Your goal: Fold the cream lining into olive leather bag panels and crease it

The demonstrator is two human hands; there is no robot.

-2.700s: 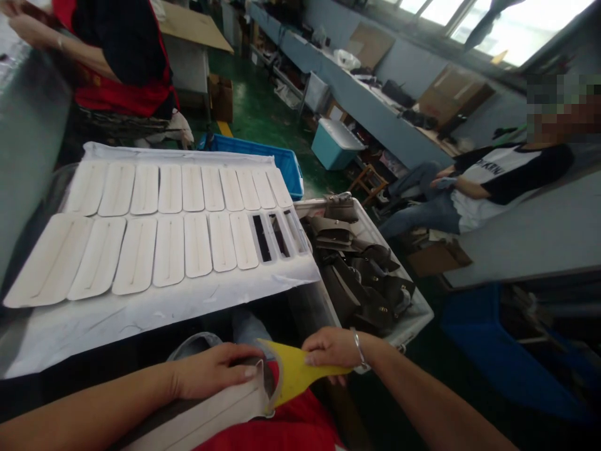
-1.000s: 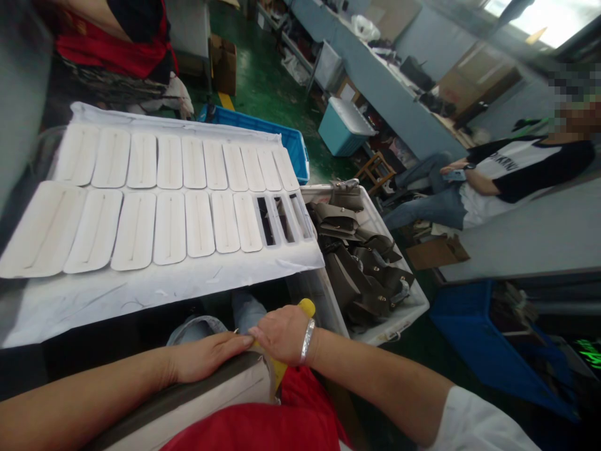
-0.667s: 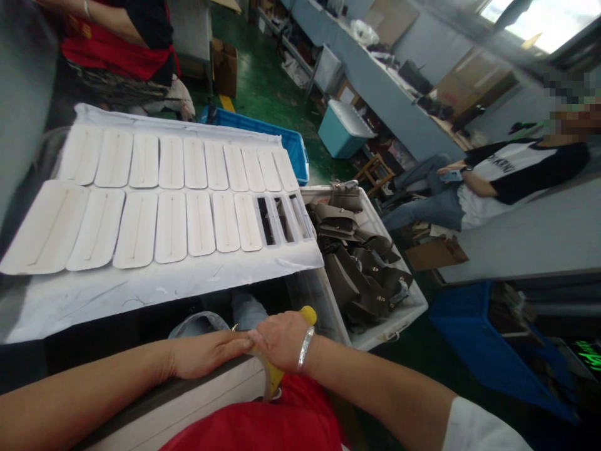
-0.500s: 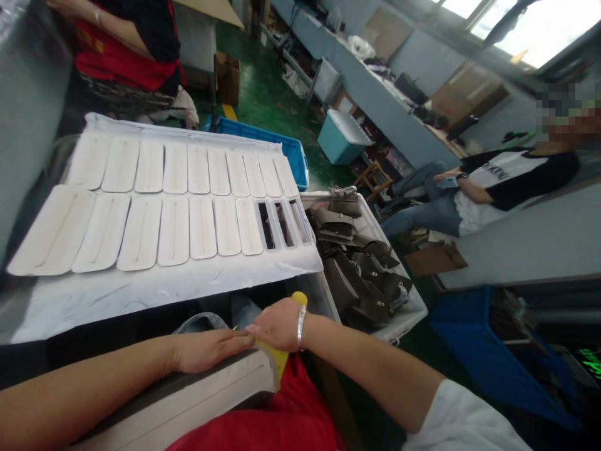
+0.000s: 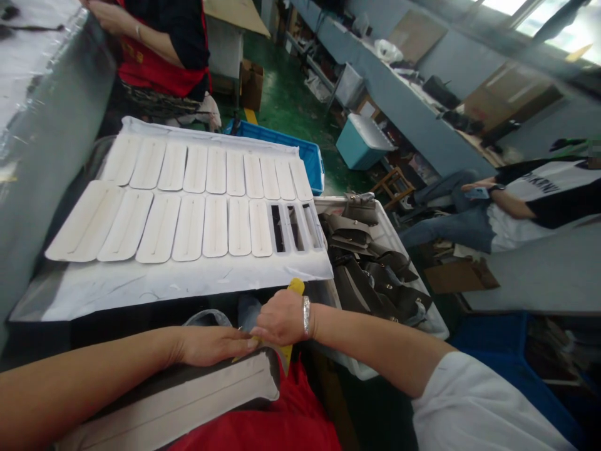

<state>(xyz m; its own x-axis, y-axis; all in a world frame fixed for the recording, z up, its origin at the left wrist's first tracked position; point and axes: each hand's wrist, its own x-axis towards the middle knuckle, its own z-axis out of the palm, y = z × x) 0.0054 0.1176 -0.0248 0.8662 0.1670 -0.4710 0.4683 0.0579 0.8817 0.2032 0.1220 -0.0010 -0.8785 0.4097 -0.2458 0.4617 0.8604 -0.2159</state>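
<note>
On my lap lies a dark grey bag piece with a long off-white panel (image 5: 188, 401) facing up, a thin line running along it. My left hand (image 5: 206, 344) rests flat along its far edge, fingers stretched toward the right end. Closed around a yellow tool (image 5: 297, 286) is my right hand (image 5: 279, 317), at that right end beside my left fingertips. The tool's rounded top sticks out above my fist and a flat yellow part shows below; its kind is mostly hidden. In front, two rows of off-white rounded panels (image 5: 157, 227) lie on a white-covered board (image 5: 188, 282).
To the right of the board stands a white crate (image 5: 439, 326) filled with dark grey bags (image 5: 361, 269). Behind it are a blue bin (image 5: 312, 156) and a teal box (image 5: 359, 141). One person (image 5: 544, 194) sits at the right; another in a red apron (image 5: 159, 69) works at the far left.
My view has swung left, so the board and crate appear farther right. Both hands stay at the bag piece's right end, the right one still gripping the yellow tool.
</note>
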